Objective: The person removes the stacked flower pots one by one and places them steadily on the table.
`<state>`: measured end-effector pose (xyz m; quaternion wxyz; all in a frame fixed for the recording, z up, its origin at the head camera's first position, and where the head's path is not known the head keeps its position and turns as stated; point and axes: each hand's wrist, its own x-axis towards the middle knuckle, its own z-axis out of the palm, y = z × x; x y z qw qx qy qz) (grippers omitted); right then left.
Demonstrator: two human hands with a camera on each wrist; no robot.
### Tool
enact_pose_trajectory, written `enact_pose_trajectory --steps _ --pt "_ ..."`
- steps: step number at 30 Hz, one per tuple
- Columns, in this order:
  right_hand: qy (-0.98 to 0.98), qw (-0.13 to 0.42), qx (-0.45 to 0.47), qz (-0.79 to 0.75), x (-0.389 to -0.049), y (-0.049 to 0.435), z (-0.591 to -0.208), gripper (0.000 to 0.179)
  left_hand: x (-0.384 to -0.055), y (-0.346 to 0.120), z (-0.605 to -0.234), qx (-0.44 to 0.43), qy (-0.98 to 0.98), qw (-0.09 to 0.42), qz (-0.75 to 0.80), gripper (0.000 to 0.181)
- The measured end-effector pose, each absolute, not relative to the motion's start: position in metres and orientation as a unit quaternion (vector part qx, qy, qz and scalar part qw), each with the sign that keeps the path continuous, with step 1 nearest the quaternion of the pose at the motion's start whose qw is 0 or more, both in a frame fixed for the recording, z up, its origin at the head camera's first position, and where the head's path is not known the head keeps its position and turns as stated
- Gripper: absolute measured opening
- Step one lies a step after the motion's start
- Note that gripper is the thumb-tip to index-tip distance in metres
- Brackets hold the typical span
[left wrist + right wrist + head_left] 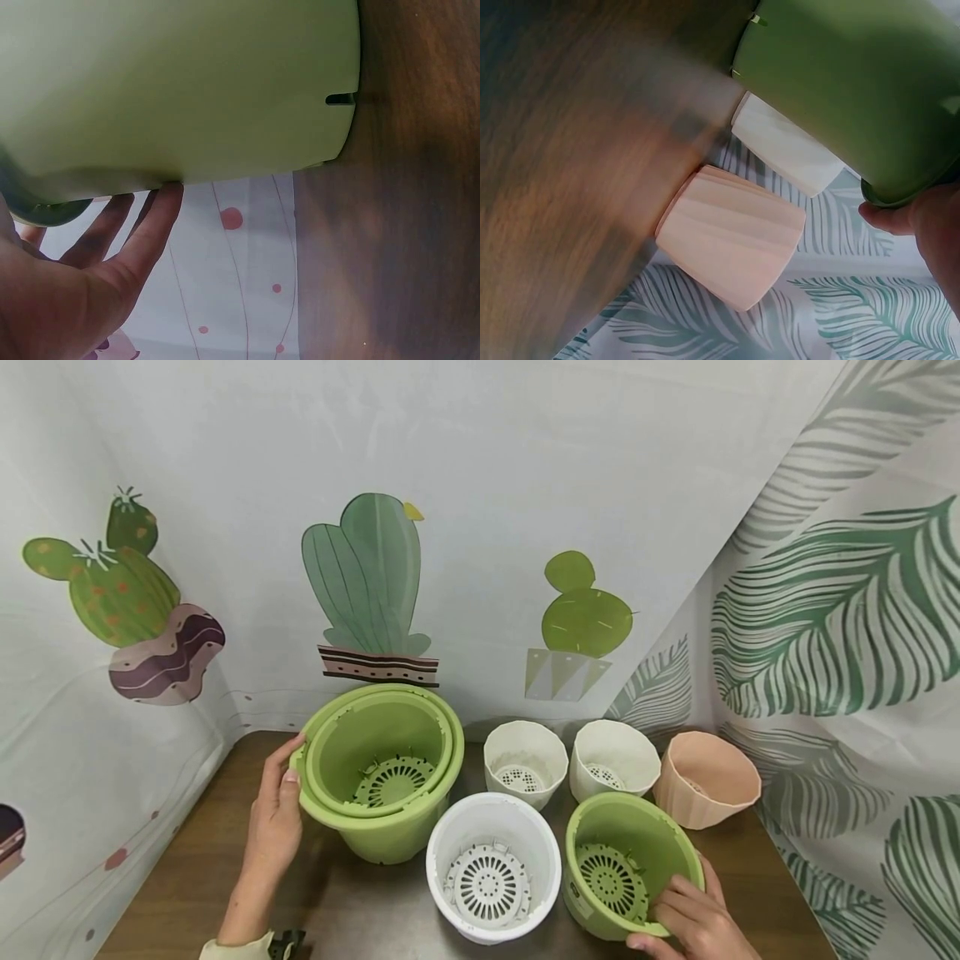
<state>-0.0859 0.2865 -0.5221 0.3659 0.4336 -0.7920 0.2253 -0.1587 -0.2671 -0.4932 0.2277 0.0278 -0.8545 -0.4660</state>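
At the left, a large green pot [375,839] stands with a smaller green pot [341,731] nested inside it. My left hand [276,814] touches the large pot's left side at the rim. In the left wrist view, its fingers [154,232] lie fairly straight against the outer wall. My right hand [693,914] grips the near right rim of another green pot [675,827], some fingers over the inside. This pot has a slotted bottom and a label on its side. A white pot [555,860] with a slotted bottom stands between the hands, close beside the right green pot.
Behind stand two small cream pots, one left [495,756] and one right [648,760], and a peach pot [712,777] at the right. They are near the back of the brown wooden table [195,868]. A cloth [480,527] printed with cacti and leaves hangs behind.
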Motion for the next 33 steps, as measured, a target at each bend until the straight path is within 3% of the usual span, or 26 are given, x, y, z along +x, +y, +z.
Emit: enact_pose_trajectory --steps 21,33 --pt "-0.862 0.3 0.362 0.19 -0.076 0.293 -0.52 0.029 -0.16 -0.267 -0.494 0.032 -0.854 0.219 -0.471 0.047" --pt "-0.865 0.332 0.344 0.151 -0.072 0.288 -0.505 0.066 -0.158 -0.268 -0.494 0.025 -0.853 0.221 -0.472 0.047"
